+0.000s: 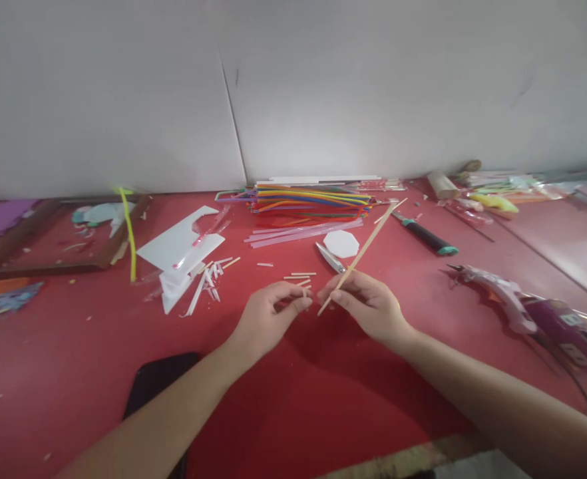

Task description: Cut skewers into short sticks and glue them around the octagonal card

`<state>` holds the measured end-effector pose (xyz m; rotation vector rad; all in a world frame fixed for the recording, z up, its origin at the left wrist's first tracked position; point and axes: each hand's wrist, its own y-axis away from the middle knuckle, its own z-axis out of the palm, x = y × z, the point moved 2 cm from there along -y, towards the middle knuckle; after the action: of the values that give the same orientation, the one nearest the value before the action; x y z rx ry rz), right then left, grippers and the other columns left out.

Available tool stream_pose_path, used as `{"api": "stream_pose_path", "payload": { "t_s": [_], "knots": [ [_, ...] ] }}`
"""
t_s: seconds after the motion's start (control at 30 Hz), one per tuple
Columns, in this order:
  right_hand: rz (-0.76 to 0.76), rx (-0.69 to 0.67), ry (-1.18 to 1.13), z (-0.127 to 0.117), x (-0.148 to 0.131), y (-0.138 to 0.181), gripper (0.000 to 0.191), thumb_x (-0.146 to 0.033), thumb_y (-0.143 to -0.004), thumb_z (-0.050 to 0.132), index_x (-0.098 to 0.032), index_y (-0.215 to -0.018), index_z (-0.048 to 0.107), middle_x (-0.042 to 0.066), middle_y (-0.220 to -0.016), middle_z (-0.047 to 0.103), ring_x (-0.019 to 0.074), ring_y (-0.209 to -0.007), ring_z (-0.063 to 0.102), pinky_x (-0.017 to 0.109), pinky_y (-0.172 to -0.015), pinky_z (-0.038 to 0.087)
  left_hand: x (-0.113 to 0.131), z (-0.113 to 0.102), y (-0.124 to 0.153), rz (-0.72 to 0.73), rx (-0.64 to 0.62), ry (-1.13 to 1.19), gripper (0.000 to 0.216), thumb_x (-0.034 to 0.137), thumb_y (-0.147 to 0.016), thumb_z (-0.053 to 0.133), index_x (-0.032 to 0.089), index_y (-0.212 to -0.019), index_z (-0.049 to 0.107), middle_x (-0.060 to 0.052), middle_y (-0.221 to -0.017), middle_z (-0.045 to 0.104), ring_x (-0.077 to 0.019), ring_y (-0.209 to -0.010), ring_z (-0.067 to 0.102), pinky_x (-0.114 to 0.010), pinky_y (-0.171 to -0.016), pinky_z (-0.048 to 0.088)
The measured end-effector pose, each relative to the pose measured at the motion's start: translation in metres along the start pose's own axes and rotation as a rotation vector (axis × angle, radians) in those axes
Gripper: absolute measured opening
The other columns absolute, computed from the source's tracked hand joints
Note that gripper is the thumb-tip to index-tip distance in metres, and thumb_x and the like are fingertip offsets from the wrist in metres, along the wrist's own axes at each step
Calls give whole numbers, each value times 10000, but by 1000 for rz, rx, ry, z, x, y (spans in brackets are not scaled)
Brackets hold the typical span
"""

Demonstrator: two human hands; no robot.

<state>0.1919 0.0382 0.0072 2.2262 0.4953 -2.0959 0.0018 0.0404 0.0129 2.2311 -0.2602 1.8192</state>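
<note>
Above the tabletop [273,412], right fingers [349,305] clamp the wooden stick [368,243] close to its near end; left fingers [293,308] hover just left, whether closed I can't tell.

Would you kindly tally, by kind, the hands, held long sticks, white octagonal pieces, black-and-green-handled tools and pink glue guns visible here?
Hands: 2 (left hand, right hand)
Long wooden stick, in the right hand's grip: 1
White octagonal piece: 1
Black-and-green-handled tool: 1
Pink glue gun: 1
Total: 6
</note>
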Motion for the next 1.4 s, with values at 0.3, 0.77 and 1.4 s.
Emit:
{"api": "stream_pose_path", "payload": {
  "t_s": [0.3, 0.77, 1.4],
  "knots": [
    [-276, -72, 460, 4, 3, 3, 77, -267, -890, 634, -219, -892, 695, 28, -824, 733, 157, -749, 688, 275, -706, 551, -1, 6, 6, 195, -67, -378, 139, 114, -827, 582, 229, -849, 656, 39, -827, 715, -138, -754, 644, -254, -717, 451],
    [-275, -119, 503, 12, -5, 4, 92, -136, -897, 561, -195, -864, 624, 41, -819, 665, 153, -773, 622, 283, -713, 519, -4, 9, 4, 258, -76, -460, 142, 77, -806, 560, 210, -779, 602, 20, -776, 662, -163, -751, 623, -279, -716, 463],
    [-14, 76, 52, -7, 11, 3, 164, -359, -948, 528, -199, -918, 548, 17, -784, 636, 130, -679, 639, 291, -672, 552, 8, 15, 25, 225, -14, -629, 355, 364, -927, 526, 124, -1180, 592, -201, -1272, 613, -372, -1254, 512, -592, -1039, 380]
  ]
}}
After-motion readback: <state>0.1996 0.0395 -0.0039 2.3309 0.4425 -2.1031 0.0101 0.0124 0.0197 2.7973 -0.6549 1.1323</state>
